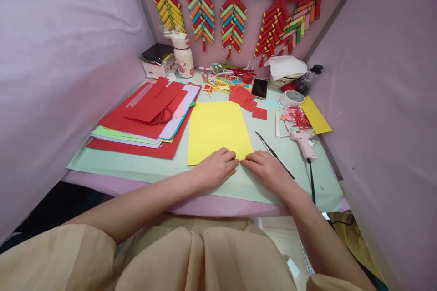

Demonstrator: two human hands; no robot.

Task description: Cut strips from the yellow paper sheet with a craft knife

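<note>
Yellow sheet: plain, bright, even-coloured, lying flat on the pale green desk near its front edge. Far left corner square; far right corner slanted, folded or cut, cannot tell which. Sits between the stack of coloured paper on the left and a slim dark pointed tool on the right; red paper pieces just beyond.

Left hand: palm down, forearm slanting in from the left, fingers bent and close together over the near edge. Right hand: mirrored, fingertips at the near right corner, almost meeting the left. Grip: fingers drawn together on both; thumbs largely hidden, so cannot tell whether either pinches the paper.
</note>
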